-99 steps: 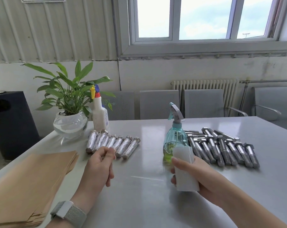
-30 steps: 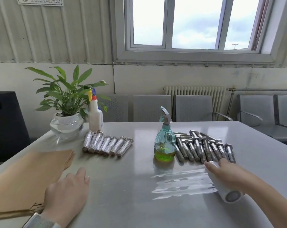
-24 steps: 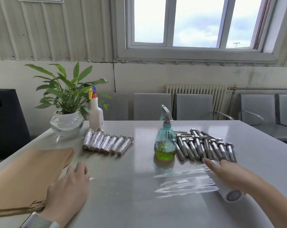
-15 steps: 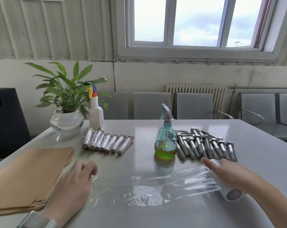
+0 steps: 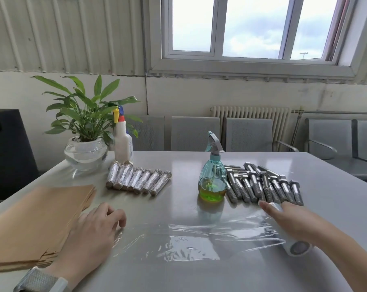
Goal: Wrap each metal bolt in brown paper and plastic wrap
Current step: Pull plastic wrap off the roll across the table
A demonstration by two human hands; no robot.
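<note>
The right hand [image 5: 287, 222] lies over the roll of plastic wrap [image 5: 298, 247], fingers stretched along its top and pressing it to the table [image 5: 199, 275]; only the roll's open end and a bit by the fingertips show. The left hand [image 5: 96, 230] sits knuckles up at the other end of the film, fingers curled down onto the edge; whether they pinch it or only pin it I cannot tell. Between the two hands the sheet of plastic wrap [image 5: 191, 239] lies drawn out, wrinkled and shining on the tabletop.

Just beside the left hand, a stack of brown paper [image 5: 35, 220] lies at the table's left edge. Beyond it, seven wrapped bolts [image 5: 137, 181] lie side by side in a row. The bare metal bolts [image 5: 262, 184] are heaped just past the right hand's fingertips, with a teal spray bottle [image 5: 212, 175] holding green liquid standing against their left side, close to the film's far edge. Further back stand a potted plant [image 5: 85, 142] in a glass bowl and a white spray bottle [image 5: 122, 140].

Half a second ago the sheet was already stretched this far; it now lies flatter. A second ago the film reached only a short way from the roll, and the left hand lay flat, apart from it.
</note>
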